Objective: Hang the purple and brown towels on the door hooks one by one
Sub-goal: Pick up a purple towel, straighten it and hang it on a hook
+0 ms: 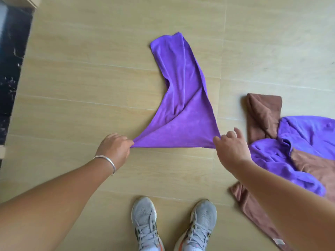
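Pinching both near corners of the purple towel (181, 98), the left hand (114, 151) and right hand (230, 149) are stretching its edge taut, lifting it off the floor (90, 69) for hanging.

Premises appear domestic, an interior room of a home. The floor (90, 84) is laid in large pale wood-grain tiles with thin grout lines. Along the left edge runs a strip of black polished stone (12, 73) with white flecks, bordered by a light wooden frame edge (30, 1), consistent with a threshold at a doorway. Household towels lie directly on the floor: a purple towel (181, 105) and a heap of brown and purple towels (293, 147). Grey lace-up trainers (174, 223) stand on the tiles.
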`<act>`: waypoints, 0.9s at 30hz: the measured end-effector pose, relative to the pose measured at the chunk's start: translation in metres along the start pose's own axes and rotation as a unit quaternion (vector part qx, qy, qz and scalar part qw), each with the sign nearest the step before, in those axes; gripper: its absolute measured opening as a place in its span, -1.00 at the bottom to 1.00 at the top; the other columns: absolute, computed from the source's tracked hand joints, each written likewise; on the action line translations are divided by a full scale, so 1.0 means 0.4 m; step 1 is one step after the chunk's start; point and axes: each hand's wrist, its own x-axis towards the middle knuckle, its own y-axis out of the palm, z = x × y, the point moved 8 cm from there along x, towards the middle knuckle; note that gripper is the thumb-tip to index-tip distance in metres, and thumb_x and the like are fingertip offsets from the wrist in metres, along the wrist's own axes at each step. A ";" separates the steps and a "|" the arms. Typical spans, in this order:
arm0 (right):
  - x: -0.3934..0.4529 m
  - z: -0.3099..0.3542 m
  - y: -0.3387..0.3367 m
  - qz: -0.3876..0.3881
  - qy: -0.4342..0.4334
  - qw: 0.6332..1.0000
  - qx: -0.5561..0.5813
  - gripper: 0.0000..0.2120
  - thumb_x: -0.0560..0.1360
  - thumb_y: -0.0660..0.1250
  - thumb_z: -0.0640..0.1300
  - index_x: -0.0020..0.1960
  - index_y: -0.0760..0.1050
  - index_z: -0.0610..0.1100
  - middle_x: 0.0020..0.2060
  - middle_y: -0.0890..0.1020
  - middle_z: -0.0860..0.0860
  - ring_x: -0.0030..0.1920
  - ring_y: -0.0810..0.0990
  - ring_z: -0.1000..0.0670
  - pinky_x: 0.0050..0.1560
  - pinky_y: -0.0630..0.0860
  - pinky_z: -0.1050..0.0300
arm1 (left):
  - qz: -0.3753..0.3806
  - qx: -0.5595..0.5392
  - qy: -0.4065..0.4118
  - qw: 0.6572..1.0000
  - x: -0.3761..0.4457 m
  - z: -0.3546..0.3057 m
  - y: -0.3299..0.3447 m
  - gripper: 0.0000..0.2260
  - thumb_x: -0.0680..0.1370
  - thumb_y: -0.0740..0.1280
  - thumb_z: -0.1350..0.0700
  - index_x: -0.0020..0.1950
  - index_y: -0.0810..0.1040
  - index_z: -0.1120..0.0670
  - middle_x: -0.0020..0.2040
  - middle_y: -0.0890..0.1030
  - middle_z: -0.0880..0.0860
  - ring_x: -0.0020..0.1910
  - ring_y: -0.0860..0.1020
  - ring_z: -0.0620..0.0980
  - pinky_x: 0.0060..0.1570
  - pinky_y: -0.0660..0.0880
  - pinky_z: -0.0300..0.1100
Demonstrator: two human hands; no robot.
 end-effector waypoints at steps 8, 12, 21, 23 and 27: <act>-0.194 -0.105 -0.247 -0.053 -0.005 0.998 0.017 -0.70 0.00 0.59 -0.31 -0.49 0.50 -0.07 -0.55 0.44 -0.01 -0.39 0.49 -0.13 0.02 0.41 -0.11 | 0.093 0.010 -0.040 0.995 -0.093 0.016 -0.275 -0.79 0.62 0.20 -0.04 0.12 0.60 -0.09 0.05 0.60 -0.04 0.08 0.54 0.01 0.02 0.34 -0.18; -0.177 -0.193 -0.432 -0.068 0.005 0.996 0.062 -0.81 0.12 0.58 -0.18 -0.46 0.56 -0.03 -0.44 0.51 0.00 -0.14 0.59 -0.18 0.15 0.39 -0.08 | 0.054 0.041 -0.051 0.996 -0.062 0.077 -0.481 -0.80 0.61 0.21 -0.04 0.11 0.61 -0.10 0.05 0.60 -0.08 0.07 0.54 -0.03 -0.02 0.34 -0.20; 0.000 -0.389 -0.828 -0.154 0.131 0.979 0.031 -0.85 0.47 0.31 -0.10 -0.13 0.64 0.08 -0.09 0.60 0.12 0.13 0.44 -0.01 0.25 0.21 0.10 | -0.073 0.073 -0.100 0.990 0.093 0.180 -0.951 -0.81 0.63 0.21 0.01 0.06 0.62 -0.06 0.06 0.59 -0.04 0.07 0.54 0.03 -0.16 0.31 -0.20; 0.020 -0.430 -0.932 -0.186 0.153 0.970 0.025 -0.83 0.50 0.27 -0.09 -0.09 0.64 0.08 -0.05 0.61 0.10 0.16 0.42 -0.02 0.26 0.21 0.09 | -0.105 0.068 -0.111 0.986 0.120 0.206 -1.047 -0.81 0.62 0.22 0.02 0.04 0.63 -0.04 0.03 0.59 -0.01 0.03 0.55 0.06 -0.16 0.35 -0.18; 0.006 -0.492 -1.107 -0.231 0.184 0.955 0.024 -0.80 0.49 0.27 -0.12 -0.09 0.66 0.05 -0.08 0.61 0.06 0.15 0.42 -0.04 0.26 0.22 0.06 | -0.163 0.081 -0.114 0.977 0.123 0.221 -1.218 -0.81 0.63 0.22 0.02 0.02 0.63 -0.03 0.01 0.60 0.00 -0.01 0.55 0.08 -0.17 0.34 -0.17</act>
